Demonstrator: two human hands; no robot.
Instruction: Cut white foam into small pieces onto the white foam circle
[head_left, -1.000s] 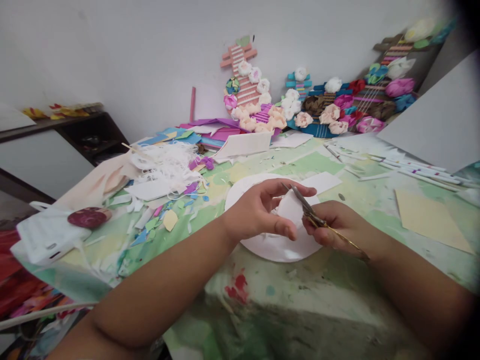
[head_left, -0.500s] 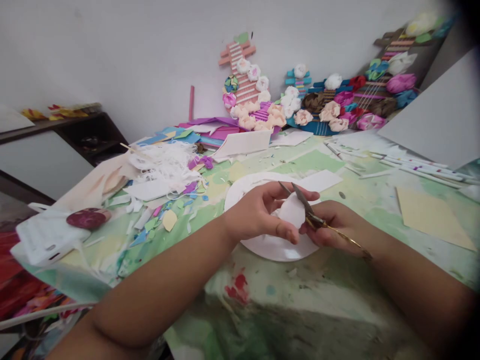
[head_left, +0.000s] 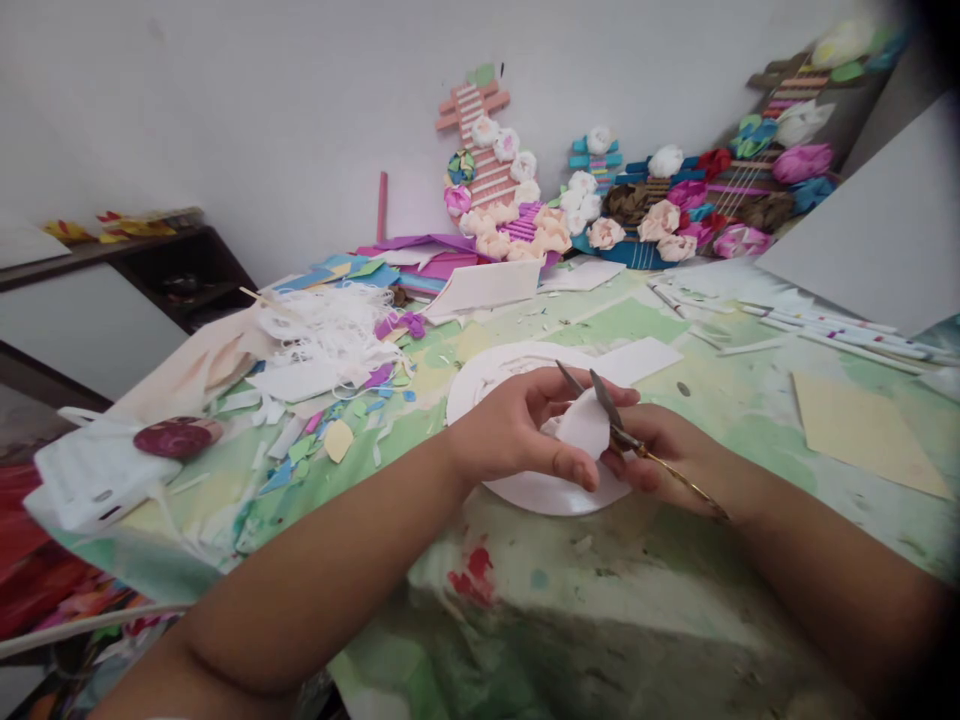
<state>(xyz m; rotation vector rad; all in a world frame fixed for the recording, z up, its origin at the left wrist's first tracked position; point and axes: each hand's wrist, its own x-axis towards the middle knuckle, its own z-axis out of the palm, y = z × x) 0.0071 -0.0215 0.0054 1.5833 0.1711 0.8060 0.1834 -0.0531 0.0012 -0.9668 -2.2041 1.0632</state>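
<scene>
Presently we find the left hand curved around a white paper piece, thumb on the near side and fingers on the far side. The right hand is closed about a pair of gold-handled scissors; we note the blades parted, one of them at the right edge of the piece. We cannot tell whether the blades are biting into it. Both hands are above a white disc, which lies on the stained green table cover; a white strip extends from its far right side. To the left we record coloured paper scraps and a tangle of white string; to the right, a pale yellow sheet lies flat. Against the wall at the back stands a pink guitar-shaped decoration bearing paper flowers, with further flowered pieces to its right.
</scene>
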